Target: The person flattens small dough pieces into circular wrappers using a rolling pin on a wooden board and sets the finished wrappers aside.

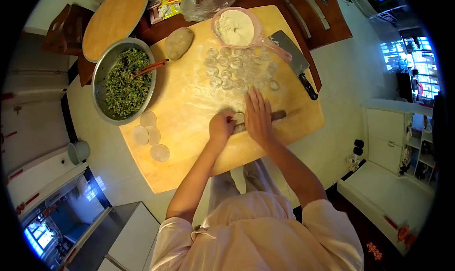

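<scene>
On the floured wooden board (189, 143), my left hand (222, 128) has its fingers closed on the edge of a small round of dough (238, 117). My right hand (258, 117) lies with fingers stretched out and its palm over a rolling pin (278, 115). The pin's left part reaches beside the dough round, near my left fingers. Beyond my hands are several small flattened dough pieces (212, 72) dusted with flour. At the board's left edge lie several thin rolled wrappers (160, 153), some overlapping.
A steel bowl (97, 88) of chopped green filling (125, 83) with chopsticks (150, 68) stands at left. Behind are a dough lump (179, 43) and a pink scoop (259, 31) of flour (234, 28). A cleaver (291, 53) lies at the right edge, its handle pointing toward me.
</scene>
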`<state>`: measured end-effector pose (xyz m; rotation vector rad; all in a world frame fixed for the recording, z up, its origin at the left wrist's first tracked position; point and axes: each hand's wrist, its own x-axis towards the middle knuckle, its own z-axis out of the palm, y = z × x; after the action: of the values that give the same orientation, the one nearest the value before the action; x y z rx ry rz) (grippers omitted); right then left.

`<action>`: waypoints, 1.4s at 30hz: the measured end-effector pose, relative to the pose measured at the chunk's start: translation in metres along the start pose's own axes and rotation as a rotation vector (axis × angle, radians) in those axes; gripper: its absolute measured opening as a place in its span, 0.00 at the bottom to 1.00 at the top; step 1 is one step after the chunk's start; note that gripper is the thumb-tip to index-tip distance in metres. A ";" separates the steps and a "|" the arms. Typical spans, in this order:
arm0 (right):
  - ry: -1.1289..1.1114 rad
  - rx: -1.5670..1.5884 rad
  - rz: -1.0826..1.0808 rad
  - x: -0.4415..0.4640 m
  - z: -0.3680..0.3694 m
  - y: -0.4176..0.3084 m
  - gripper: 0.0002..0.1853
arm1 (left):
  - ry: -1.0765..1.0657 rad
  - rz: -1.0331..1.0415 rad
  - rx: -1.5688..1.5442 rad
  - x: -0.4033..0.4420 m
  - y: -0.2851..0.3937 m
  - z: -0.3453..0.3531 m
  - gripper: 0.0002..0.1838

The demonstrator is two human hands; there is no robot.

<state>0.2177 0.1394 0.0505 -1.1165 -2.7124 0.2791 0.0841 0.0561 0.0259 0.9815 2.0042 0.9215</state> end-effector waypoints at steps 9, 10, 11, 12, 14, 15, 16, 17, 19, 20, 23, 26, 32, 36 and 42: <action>-0.049 -0.027 -0.030 -0.037 -0.005 0.001 0.27 | 0.061 -0.134 -0.247 0.011 -0.024 0.006 0.04; -0.062 -0.041 -0.034 -0.042 -0.009 0.000 0.27 | -0.038 -0.276 -0.579 0.010 -0.030 0.004 0.05; -0.072 -0.055 -0.034 -0.044 -0.011 -0.002 0.27 | -0.065 -0.228 -0.420 0.006 -0.034 0.005 0.05; -0.053 -0.041 -0.035 -0.032 -0.010 -0.002 0.27 | -0.090 -0.179 -0.261 0.000 -0.017 -0.002 0.05; -0.021 -0.009 -0.041 0.011 -0.001 -0.002 0.28 | -0.070 -0.018 0.015 -0.003 0.014 -0.007 0.04; -0.006 0.011 -0.017 0.030 0.006 -0.002 0.28 | -0.029 0.026 0.135 0.002 0.014 -0.001 0.04; 0.009 0.030 0.006 0.047 0.012 -0.001 0.28 | 0.013 0.070 0.254 0.010 0.013 0.005 0.03; 0.025 0.049 0.032 0.053 0.014 -0.002 0.28 | 0.053 0.117 0.374 0.016 0.012 0.008 0.03; -0.015 0.041 0.039 0.040 0.005 -0.004 0.29 | 0.038 0.066 0.274 0.020 0.018 0.001 0.04; -0.035 0.020 0.031 0.016 0.001 -0.004 0.29 | 0.051 0.046 0.175 0.017 0.017 -0.004 0.03; -0.102 -0.052 -0.016 -0.036 -0.012 -0.001 0.30 | 0.019 -0.194 -0.404 0.012 -0.053 0.017 0.02; -0.066 -0.074 -0.032 -0.017 -0.006 -0.003 0.29 | -0.080 -0.232 -0.384 -0.001 -0.027 -0.004 0.02; 0.037 0.056 -0.009 0.047 0.009 -0.003 0.28 | 0.030 0.123 0.338 0.018 0.014 -0.007 0.05; -0.030 -0.036 -0.075 -0.032 -0.005 -0.001 0.27 | 0.084 -0.017 0.061 0.011 -0.009 -0.006 0.05; -0.019 -0.076 -0.064 0.013 0.001 -0.005 0.27 | -0.015 -0.039 0.049 -0.005 0.005 -0.019 0.07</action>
<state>0.2052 0.1449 0.0519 -1.0491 -2.7912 0.1797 0.0725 0.0489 0.0402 0.9694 2.0350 0.8450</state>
